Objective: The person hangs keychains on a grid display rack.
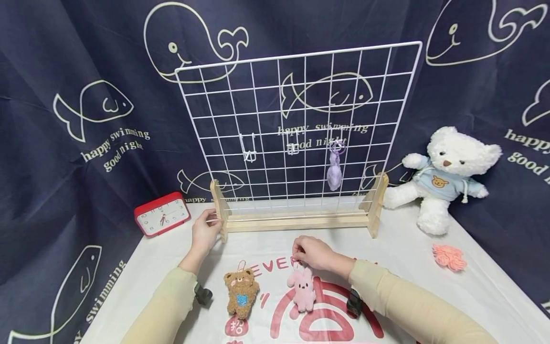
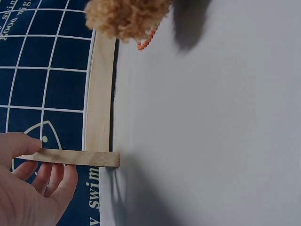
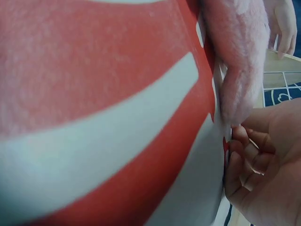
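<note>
Seemingly pick-up stage: right hand (image 1: 315,253) pinches pink bunny plush (image 1: 304,292) at its top, bunny on tablecloth (image 1: 258,246); left hand (image 1: 205,232) grips wooden upright (image 1: 219,198). Next likely calls for lifting toward middle hook (image 1: 293,149).

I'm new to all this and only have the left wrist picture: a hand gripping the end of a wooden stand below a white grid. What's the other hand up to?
Observer: The right hand is pinching at the top of a pink toy.
Visitor: How sweet! Does anything hang on the grid, past the bit I can see?
Observer: Yes, a purple toy hangs toward its right side, as the head view shows.
Visitor: And what's on the table just outside the left hand?
Observer: A red clock with a white face, standing to the left of that hand.
</note>
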A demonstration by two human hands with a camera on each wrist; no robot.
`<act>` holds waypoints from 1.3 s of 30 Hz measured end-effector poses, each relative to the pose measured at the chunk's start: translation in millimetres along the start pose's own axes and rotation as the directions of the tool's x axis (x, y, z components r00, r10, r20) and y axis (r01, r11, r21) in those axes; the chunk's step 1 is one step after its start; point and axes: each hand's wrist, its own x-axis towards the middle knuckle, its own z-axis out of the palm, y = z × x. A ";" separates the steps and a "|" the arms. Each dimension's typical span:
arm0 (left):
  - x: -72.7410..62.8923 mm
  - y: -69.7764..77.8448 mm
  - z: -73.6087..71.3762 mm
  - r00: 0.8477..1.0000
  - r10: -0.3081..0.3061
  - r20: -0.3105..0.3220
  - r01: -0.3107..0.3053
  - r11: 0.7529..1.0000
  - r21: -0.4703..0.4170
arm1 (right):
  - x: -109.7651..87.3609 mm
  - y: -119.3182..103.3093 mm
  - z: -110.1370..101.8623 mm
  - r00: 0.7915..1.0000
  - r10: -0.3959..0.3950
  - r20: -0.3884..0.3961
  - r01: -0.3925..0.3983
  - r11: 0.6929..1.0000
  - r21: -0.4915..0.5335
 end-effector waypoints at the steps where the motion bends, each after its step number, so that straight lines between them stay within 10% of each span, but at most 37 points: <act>1: 0.0 0.0 0.1 1.000 0.002 -0.001 -0.002 1.000 0.000 | -0.3 1.0 -0.9 1.000 -0.010 0.007 0.009 0.999 0.035; 19: 1.3 -3.2 1.4 1.000 0.007 -0.013 -0.007 1.000 0.002 | -4.2 1.1 -7.6 0.994 -0.109 0.016 0.095 0.923 0.373; 39: 1.1 -4.2 1.3 1.000 0.013 -0.007 -0.013 1.000 -0.004 | -7.6 -0.2 -22.3 0.978 -0.182 -0.104 0.206 0.929 0.307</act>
